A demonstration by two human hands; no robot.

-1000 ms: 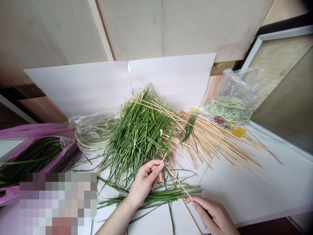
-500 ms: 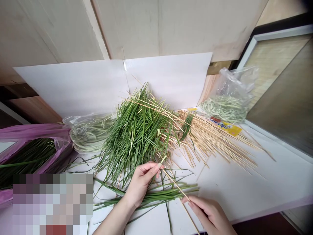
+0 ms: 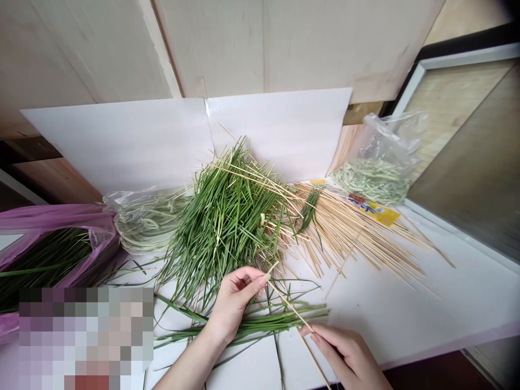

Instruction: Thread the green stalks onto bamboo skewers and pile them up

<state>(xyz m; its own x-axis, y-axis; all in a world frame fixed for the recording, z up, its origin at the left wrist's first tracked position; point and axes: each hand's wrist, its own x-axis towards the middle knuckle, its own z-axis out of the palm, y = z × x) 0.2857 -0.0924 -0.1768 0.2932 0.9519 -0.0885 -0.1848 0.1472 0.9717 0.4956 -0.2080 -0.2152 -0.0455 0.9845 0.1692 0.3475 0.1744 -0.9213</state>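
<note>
My left hand (image 3: 239, 298) pinches a short pale green stem piece (image 3: 273, 267) between thumb and forefinger, at the upper end of a thin wooden skewer (image 3: 290, 305). My right hand (image 3: 339, 349) grips that skewer lower down, and its end runs on toward the bottom edge. Beneath the hands lies a small bunch of long green stalks (image 3: 280, 322). Behind them rises a large heap of green stalks (image 3: 227, 216) with several skewers across its top. To its right, many loose skewers (image 3: 357, 227) fan out over the white table (image 3: 406, 314).
On the left, a pink bag (image 3: 103, 230) holds dark green stalks, beside a clear bag of pale strands (image 3: 150, 219). Another clear bag (image 3: 377, 173) stands at the back right, near a yellow wrapper (image 3: 382, 214). White panels (image 3: 280, 130) lean behind the heap.
The pale green piece in my left fingers has tilted slightly at the skewer's end. Both hands have hardly moved, and the view has shifted very slightly.
</note>
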